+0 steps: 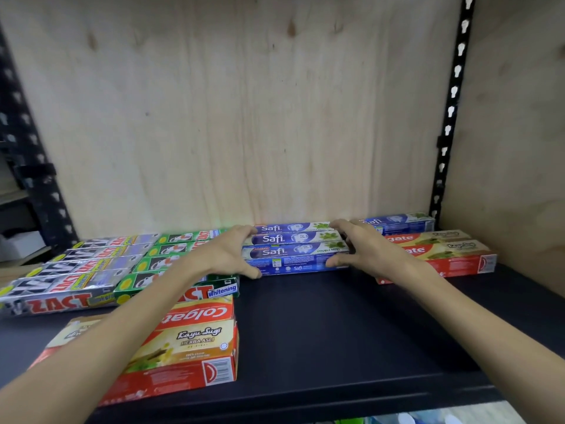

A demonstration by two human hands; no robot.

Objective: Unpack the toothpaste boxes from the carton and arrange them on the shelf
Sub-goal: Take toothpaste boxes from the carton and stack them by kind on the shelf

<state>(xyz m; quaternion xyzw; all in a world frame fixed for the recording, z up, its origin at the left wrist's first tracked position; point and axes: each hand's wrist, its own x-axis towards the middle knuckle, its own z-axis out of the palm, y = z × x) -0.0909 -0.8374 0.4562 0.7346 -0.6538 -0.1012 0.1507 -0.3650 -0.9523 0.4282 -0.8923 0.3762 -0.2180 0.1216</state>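
Three blue Safi boxes (295, 240) lie side by side, long sides touching, at the back centre of the black shelf (305, 325), up against the plywood back panel (244, 117). The left hand (227, 252) clamps their left ends, thumb on the near box's front face, fingers over the far box. The right hand (363, 244) clamps the right ends the same way, so both grips are closed on the trio, which rests on the shelf. At three o'clock from them, another Safi box (400, 221) lies against the back panel, with two red Colgate boxes (443, 255) just in front of it. At nine o'clock sit green Zact boxes (180, 249), then silver Zact boxes (79, 270) further left. At seven o'clock, near the front edge and partly under the left forearm, lies a red Colgate Kayu Sugi pack (186, 347). A black slotted upright (449, 117) rises at one o'clock.
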